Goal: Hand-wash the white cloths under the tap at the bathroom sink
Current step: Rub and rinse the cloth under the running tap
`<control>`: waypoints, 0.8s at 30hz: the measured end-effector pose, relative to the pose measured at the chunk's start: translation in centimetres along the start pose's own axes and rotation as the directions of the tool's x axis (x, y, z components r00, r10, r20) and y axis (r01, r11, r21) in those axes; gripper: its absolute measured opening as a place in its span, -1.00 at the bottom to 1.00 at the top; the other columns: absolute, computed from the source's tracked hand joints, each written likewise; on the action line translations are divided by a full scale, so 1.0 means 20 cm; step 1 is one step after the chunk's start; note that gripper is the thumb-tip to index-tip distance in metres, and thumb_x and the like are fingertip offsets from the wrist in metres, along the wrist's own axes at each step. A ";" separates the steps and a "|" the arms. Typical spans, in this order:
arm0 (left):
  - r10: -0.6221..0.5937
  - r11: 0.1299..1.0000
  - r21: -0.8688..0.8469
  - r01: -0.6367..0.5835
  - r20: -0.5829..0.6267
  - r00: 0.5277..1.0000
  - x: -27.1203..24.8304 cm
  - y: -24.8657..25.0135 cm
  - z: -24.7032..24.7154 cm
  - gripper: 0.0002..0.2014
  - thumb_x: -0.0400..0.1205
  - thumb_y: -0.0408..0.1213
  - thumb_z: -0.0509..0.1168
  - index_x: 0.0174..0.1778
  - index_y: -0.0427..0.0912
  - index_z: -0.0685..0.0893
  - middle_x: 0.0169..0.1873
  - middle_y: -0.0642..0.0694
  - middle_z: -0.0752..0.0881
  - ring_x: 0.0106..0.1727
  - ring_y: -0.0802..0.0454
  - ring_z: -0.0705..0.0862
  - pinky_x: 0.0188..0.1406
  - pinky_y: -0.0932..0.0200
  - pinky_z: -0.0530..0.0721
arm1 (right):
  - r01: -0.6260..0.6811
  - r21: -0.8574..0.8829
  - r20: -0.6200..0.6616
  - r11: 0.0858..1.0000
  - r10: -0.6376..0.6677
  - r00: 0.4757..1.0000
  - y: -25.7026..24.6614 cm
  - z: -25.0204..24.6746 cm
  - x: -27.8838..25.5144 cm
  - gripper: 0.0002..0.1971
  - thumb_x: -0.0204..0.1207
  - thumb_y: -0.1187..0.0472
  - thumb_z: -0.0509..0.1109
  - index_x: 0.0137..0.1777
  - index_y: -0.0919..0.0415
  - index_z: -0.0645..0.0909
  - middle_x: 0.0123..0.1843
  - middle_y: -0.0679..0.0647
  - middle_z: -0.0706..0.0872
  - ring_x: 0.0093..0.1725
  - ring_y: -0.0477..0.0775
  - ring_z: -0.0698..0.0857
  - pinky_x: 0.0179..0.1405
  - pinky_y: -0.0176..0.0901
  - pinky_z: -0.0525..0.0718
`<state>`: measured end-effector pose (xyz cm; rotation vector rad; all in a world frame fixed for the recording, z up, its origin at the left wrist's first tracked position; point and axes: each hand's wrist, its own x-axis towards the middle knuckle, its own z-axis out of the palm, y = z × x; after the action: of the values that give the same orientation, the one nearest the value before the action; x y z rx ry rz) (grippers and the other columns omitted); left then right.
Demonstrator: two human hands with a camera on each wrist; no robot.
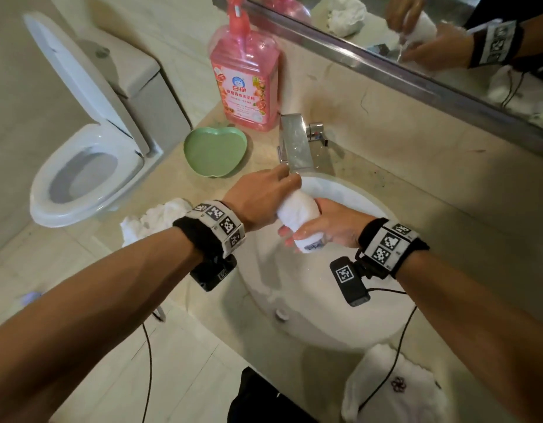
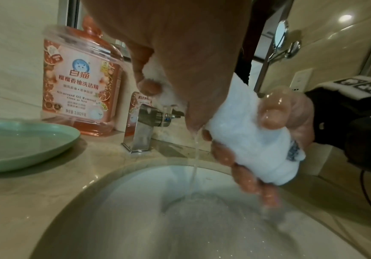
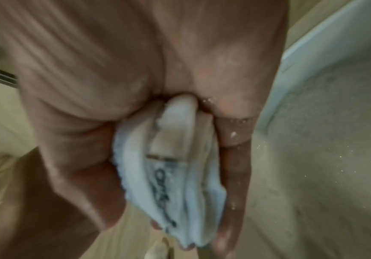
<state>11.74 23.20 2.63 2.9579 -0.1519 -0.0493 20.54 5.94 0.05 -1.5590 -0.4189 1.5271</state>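
Both hands hold one rolled, wet white cloth over the white sink basin, just in front of the chrome tap. My left hand grips its upper end near the spout. My right hand wraps the lower end, where a dark printed label shows. In the left wrist view a thin stream of water runs from the squeezed cloth into the basin. The right wrist view shows the cloth bunched in my fist. Another white cloth lies crumpled on the counter at left, a third at the front right.
A big pink soap bottle and a green apple-shaped dish stand left of the tap on the beige counter. A toilet with raised lid is further left. The mirror runs along the back wall.
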 end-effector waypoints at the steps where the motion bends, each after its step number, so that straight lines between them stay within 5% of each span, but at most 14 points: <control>1: 0.001 1.000 0.023 -0.001 0.004 1.000 0.00 0.01 -0.01 -0.59 0.44 -0.29 0.43 0.21 -0.19 0.57 -0.01 -0.22 0.59 -0.21 -0.23 0.64 -0.41 0.06 0.36 | -0.006 0.011 -0.004 1.000 0.006 1.000 0.00 0.02 -0.01 -0.52 0.46 0.49 0.54 0.37 0.30 0.57 0.17 0.35 0.80 0.11 0.34 0.81 -0.03 0.20 0.81; 6: -0.119 0.986 0.137 0.097 0.164 0.979 0.01 0.06 0.02 -0.66 0.51 -0.26 0.36 0.20 -0.16 0.56 -0.03 -0.18 0.66 -0.19 -0.27 0.68 -0.38 0.05 0.39 | -0.049 -0.403 -0.266 0.914 -0.066 0.962 0.03 0.07 -0.03 -0.68 0.29 0.18 0.69 0.00 0.18 0.71 -0.22 0.05 0.81 -0.33 -0.10 0.79 -0.43 -0.26 0.70; 8: -0.173 0.980 0.137 0.145 0.218 0.960 0.02 0.07 0.06 -0.69 0.49 -0.23 0.38 0.14 -0.15 0.60 -0.09 -0.19 0.72 -0.18 -0.27 0.71 -0.35 0.07 0.42 | -0.082 -0.638 -0.311 0.766 -0.159 0.937 0.04 0.07 -0.01 -0.72 0.28 0.05 0.64 -0.11 0.13 0.67 -0.27 0.00 0.80 -0.41 -0.13 0.76 -0.51 -0.30 0.61; 11: -0.221 0.972 0.150 0.183 0.300 0.928 0.04 0.08 0.15 -0.74 0.42 -0.20 0.43 0.02 -0.08 0.72 -0.20 -0.14 0.78 -0.25 -0.19 0.74 -0.35 0.15 0.48 | -0.160 -0.901 -0.291 0.403 -0.289 0.912 0.09 0.07 0.06 -0.72 0.38 -0.05 0.52 -0.09 0.11 0.59 -0.12 0.12 0.79 -0.13 0.20 0.74 -0.27 -0.14 0.48; 17: -0.337 0.938 0.083 0.338 0.454 0.825 0.07 0.03 0.36 -0.84 0.46 -0.05 0.38 -0.24 -0.03 0.59 -0.21 -0.08 0.72 -0.30 -0.06 0.56 -0.30 0.17 0.53 | -0.208 -0.978 -0.199 0.019 -0.388 0.900 0.18 0.04 0.17 -0.81 0.45 0.16 0.43 0.04 0.15 0.61 -0.21 0.14 0.71 -0.17 0.27 0.77 -0.32 -0.10 0.41; 20: -0.326 0.918 -0.013 0.397 0.546 0.772 0.10 0.02 0.42 -0.83 0.51 -0.05 0.37 -0.14 -0.07 0.67 -0.19 -0.09 0.73 -0.28 -0.05 0.61 -0.28 0.16 0.55 | -0.212 -0.975 -0.172 -0.065 -0.384 0.907 0.19 0.02 0.20 -0.76 0.43 0.16 0.50 0.05 0.16 0.59 -0.16 0.14 0.76 -0.19 0.25 0.77 -0.35 -0.10 0.38; 24: -0.290 0.861 -0.151 0.485 0.637 0.714 0.15 -0.01 0.42 -0.73 0.51 -0.14 0.46 0.07 -0.17 0.74 -0.07 -0.13 0.77 -0.07 -0.12 0.73 -0.19 0.14 0.54 | -0.206 -0.978 -0.197 0.024 -0.417 0.888 0.18 -0.02 0.22 -0.72 0.43 0.13 0.47 0.10 0.15 0.56 -0.16 0.14 0.76 -0.20 0.25 0.77 -0.36 -0.09 0.40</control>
<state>14.47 21.68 -5.67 2.4913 0.3851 -0.9788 20.49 7.05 -5.54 -2.7905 -1.5956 0.4086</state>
